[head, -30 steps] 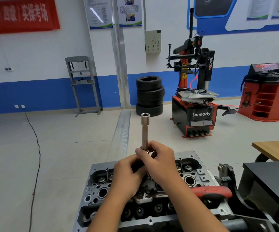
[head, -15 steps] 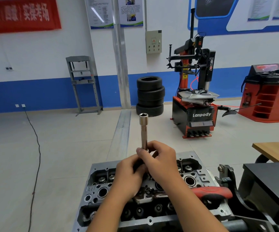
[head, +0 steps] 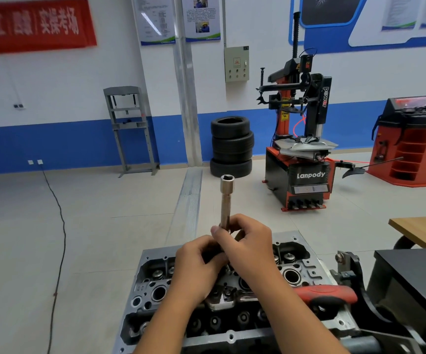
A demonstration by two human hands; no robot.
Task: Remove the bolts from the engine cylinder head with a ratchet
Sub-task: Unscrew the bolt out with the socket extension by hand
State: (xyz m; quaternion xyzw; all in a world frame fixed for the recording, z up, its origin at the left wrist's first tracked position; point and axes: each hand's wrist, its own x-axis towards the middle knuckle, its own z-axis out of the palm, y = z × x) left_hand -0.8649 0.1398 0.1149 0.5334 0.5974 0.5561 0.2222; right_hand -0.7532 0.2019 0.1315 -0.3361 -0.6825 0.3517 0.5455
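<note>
Together, left hand [head: 196, 269] and right hand [head: 247, 244] grip the upright socket extension [head: 225, 200] above the cylinder head [head: 153, 279].

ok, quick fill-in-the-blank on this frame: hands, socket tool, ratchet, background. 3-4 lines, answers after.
1. Both hands, left hand and right hand, grip the lower end of the long socket extension, whose open end points ____.
2. The ratchet, lying across the cylinder head, has a ____ handle.
3. The tyres by the far wall are ____ one on another.

Answers: up; red; stacked
</note>
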